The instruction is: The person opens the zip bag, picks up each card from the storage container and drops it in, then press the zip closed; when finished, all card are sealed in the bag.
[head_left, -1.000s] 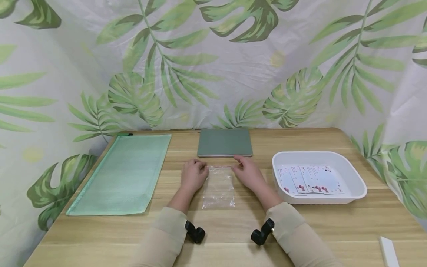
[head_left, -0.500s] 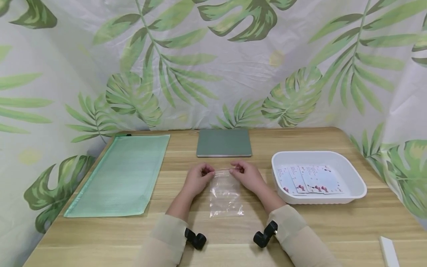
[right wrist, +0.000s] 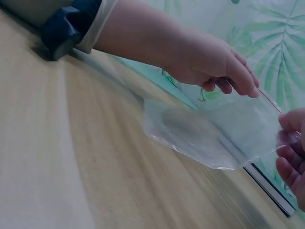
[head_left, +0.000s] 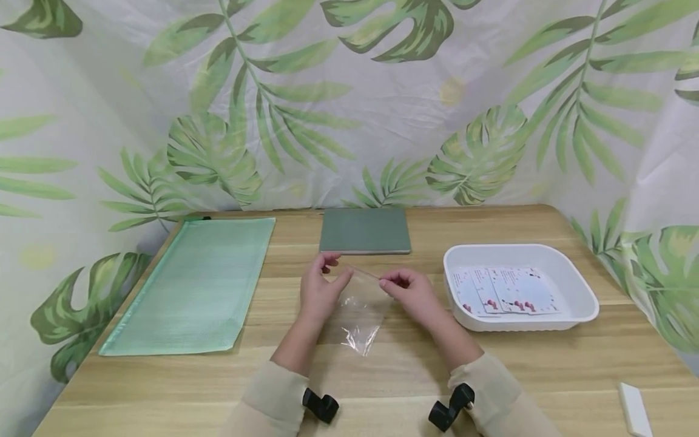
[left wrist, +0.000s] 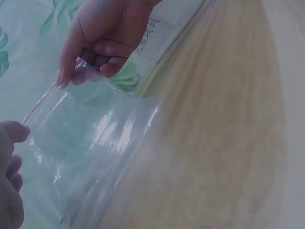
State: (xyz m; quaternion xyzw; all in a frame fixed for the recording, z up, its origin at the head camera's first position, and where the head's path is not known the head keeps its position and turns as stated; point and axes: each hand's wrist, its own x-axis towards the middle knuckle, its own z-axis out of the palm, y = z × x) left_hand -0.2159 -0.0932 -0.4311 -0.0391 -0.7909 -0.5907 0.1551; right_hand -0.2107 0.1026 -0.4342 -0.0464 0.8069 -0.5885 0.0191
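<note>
A small clear zip bag (head_left: 360, 318) with a thin red line along its top edge hangs between both hands, close over the table. My left hand (head_left: 318, 290) pinches one upper corner, thumb against the film. At the opposite corner, my right hand (head_left: 414, 295) pinches the edge between thumb and curled fingers. The red-lined edge stretches taut and slants between them. In the left wrist view the bag (left wrist: 107, 126) looks see-through and wrinkled, with nothing visible inside. Its lower edge droops freely in the right wrist view, where the bag (right wrist: 200, 133) shows from the side.
A green mesh zip pouch (head_left: 191, 288) lies flat on the left. Behind the hands rests a dark green notebook (head_left: 364, 230). A white tray (head_left: 587, 309) on the right holds several printed cards (head_left: 524, 291). A small white block (head_left: 634, 409) lies at front right.
From flat on the table, the bag has been raised and drawn nearer. Its bottom now narrows to a point, and its top edge tilts down to the right.
</note>
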